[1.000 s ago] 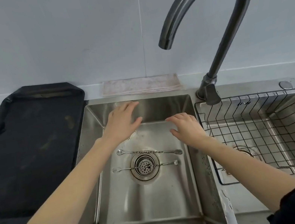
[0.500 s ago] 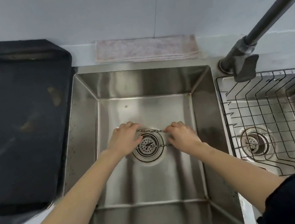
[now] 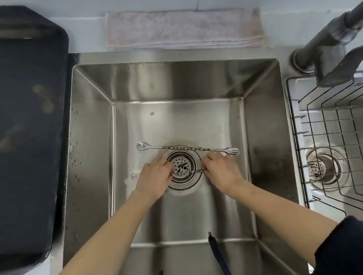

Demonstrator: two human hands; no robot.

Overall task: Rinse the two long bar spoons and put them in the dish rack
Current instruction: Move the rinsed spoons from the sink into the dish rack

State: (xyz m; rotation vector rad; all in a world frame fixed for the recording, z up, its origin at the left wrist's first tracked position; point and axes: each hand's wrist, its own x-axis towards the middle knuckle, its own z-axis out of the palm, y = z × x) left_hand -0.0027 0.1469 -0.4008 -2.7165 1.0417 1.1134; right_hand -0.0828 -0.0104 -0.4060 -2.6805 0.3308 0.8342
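Near spoon [image 3: 188, 172]: lies across the drain [image 3: 182, 166], both hands pinch it.
Left hand [image 3: 155, 178]: pinches its left end.
Right hand [image 3: 220, 169]: pinches its right end.
Far spoon [image 3: 187, 148]: just behind the drain, no hand touches it.

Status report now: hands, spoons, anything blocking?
Left hand and right hand pinch near bar spoon over drain. Far bar spoon lies loose on sink floor. Dish rack holds no spoons; nothing blocking.

A large black tray [image 3: 12, 133] lies left of the steel sink [image 3: 99, 117]. A folded pale cloth [image 3: 183, 29] sits behind the basin against the wall. A dark faucet [image 3: 337, 37] stands at the right rear corner
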